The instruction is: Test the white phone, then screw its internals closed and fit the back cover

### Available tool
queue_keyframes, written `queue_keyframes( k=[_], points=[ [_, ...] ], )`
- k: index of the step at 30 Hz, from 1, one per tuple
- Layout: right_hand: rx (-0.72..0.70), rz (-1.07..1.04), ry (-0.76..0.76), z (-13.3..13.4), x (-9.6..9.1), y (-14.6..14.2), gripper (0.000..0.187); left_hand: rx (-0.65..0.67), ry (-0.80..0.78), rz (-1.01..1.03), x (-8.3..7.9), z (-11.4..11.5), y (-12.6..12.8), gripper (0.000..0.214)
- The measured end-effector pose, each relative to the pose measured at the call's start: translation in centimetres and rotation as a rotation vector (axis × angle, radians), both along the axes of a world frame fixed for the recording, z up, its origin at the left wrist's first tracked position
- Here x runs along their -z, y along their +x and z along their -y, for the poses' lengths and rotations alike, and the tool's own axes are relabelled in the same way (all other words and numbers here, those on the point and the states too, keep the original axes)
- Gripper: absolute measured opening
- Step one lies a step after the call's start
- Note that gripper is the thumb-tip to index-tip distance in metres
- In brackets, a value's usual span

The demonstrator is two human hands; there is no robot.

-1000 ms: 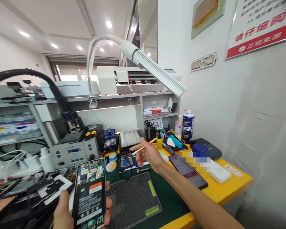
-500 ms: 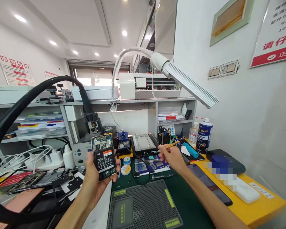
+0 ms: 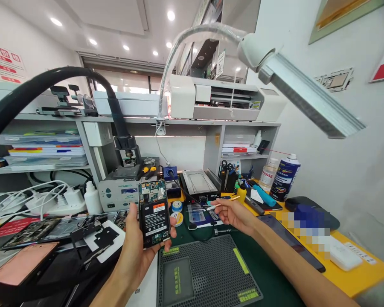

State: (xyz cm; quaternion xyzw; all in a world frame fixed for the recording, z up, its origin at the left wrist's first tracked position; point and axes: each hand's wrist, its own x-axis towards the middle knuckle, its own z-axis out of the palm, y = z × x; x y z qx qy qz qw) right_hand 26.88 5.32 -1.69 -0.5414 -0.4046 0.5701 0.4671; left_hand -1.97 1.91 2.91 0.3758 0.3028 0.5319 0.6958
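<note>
My left hand (image 3: 136, 243) is wrapped round an opened smartphone (image 3: 155, 217), raised over the near left of the green mat and tilted toward me. Its back is off, so a black battery with an orange label and the circuit boards at both ends show. Pinched in my right hand (image 3: 232, 212) is a slim yellow-orange stick-like tool (image 3: 233, 198), its narrow end pointing left toward the phone. That end is apart from the phone; whether it is a brush or tweezers, I cannot tell. Under the right hand lie a blue tray (image 3: 200, 216) and small tools.
A black perforated pad (image 3: 211, 268) lies on the green mat (image 3: 275, 273). Phone parts (image 3: 35, 232) crowd the left side. A black hose (image 3: 51, 81) arches there, and a lamp (image 3: 310, 94) hangs above right. A spray can (image 3: 284, 177) and dark phone (image 3: 291, 243) stand and lie rightward.
The view has shifted downward and nearer. The phone stays in my left hand. My right hand has turned, and the slim tool's narrow end now points leftward.
</note>
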Motion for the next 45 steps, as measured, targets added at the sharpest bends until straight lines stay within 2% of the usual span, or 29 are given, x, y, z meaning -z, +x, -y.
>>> queue_keyframes(
  k=[8,15,21,27,33,39,45],
  points=[
    [0.094,0.042,-0.007,0.2,-0.3,0.7,0.032,0.020,-0.058,0.022,0.2,-0.6,-0.4,0.065],
    [0.046,0.105,-0.037,-0.2,-0.2,0.2,0.032,0.019,-0.070,0.046,0.5,-0.8,-0.3,0.069],
    [0.119,0.308,-0.014,-0.3,0.0,0.2,0.031,0.068,-0.090,0.097,1.3,-1.1,-0.5,0.066],
    [0.206,0.605,-0.014,-0.1,-0.8,1.3,0.029,0.124,-0.096,0.138,1.3,-0.8,-0.7,0.063],
    [0.280,0.777,0.132,0.8,-2.0,0.9,0.021,0.122,-0.116,0.170,1.0,-0.7,-0.9,0.059],
    [0.351,0.735,0.314,2.2,-2.8,-0.4,0.027,0.108,-0.070,0.187,0.9,-0.8,-1.4,0.051],
    [0.343,0.655,0.443,3.3,-2.8,-1.5,0.035,0.127,-0.061,0.191,1.0,-1.1,-1.9,0.051]
  ],
)
